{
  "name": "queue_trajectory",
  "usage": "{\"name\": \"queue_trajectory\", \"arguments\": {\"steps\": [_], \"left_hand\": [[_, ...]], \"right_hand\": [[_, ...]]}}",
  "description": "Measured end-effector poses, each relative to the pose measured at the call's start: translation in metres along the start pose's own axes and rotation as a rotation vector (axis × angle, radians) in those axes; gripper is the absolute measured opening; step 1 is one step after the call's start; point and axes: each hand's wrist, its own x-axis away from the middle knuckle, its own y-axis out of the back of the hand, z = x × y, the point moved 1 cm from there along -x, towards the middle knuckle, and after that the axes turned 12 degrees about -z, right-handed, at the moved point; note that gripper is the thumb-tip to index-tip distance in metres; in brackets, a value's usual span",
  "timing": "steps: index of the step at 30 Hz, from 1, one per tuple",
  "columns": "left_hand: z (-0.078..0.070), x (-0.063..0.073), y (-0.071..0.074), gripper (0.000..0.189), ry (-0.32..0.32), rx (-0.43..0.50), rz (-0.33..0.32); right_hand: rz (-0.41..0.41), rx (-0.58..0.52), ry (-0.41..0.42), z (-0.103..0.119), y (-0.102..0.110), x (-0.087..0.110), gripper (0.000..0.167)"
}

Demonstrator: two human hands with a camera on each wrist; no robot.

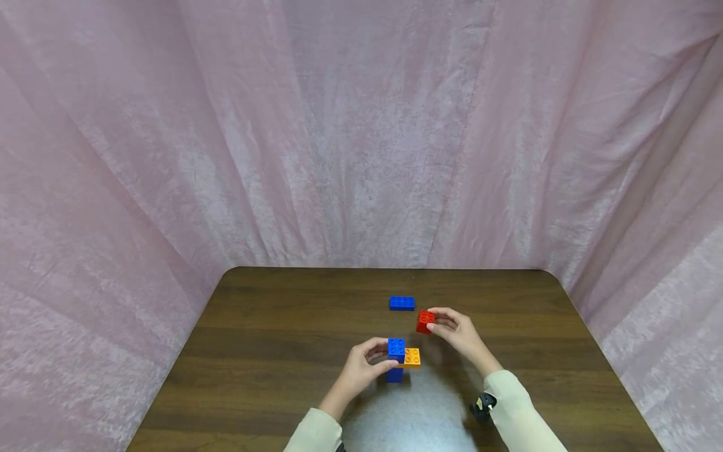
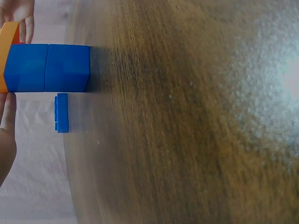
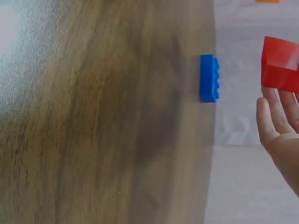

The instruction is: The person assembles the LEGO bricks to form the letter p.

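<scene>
My left hand point(image 1: 361, 365) pinches an upright stack of toy building bricks. On top is a blue brick point(image 1: 396, 349); below it an orange brick point(image 1: 413, 357) juts out to the right. Two blue bricks point(image 2: 67, 68) make up the lower part, which appears to stand on the table. Off to the right and farther back, my right hand point(image 1: 462, 336) holds a red brick point(image 1: 426, 321) between thumb and fingers, apart from the stack. The red brick point(image 3: 280, 77) is raised off the tabletop in the right wrist view, and part of it is cut off there.
A long blue brick point(image 1: 402, 304) lies studs up on the brown wooden table point(image 1: 271, 351), behind the stack and just left of the red brick. Pink curtains point(image 1: 373, 138) hang behind the table and at both sides.
</scene>
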Motion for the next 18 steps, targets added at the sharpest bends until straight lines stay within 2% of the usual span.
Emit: {"name": "queue_trajectory", "arguments": {"steps": [3,5,11,14,18], "left_hand": [[-0.001,0.001,0.0,0.03,0.025,-0.008,-0.002],[-0.001,0.001,0.0,0.03,0.034,-0.015,0.001],[0.0,0.001,0.0,0.03,0.003,-0.012,0.003],[0.0,0.001,0.0,0.03,-0.013,-0.004,0.0],[0.0,0.001,0.0,0.03,0.001,-0.015,-0.005]], "right_hand": [[0.014,0.01,0.041,0.008,0.001,0.005,0.036],[0.022,0.005,0.082,0.006,0.002,0.008,0.035],[0.057,-0.047,0.183,0.006,0.002,0.016,0.033],[0.072,-0.05,0.21,0.008,0.003,0.02,0.032],[0.092,-0.028,0.22,0.01,0.005,0.026,0.031]]}}
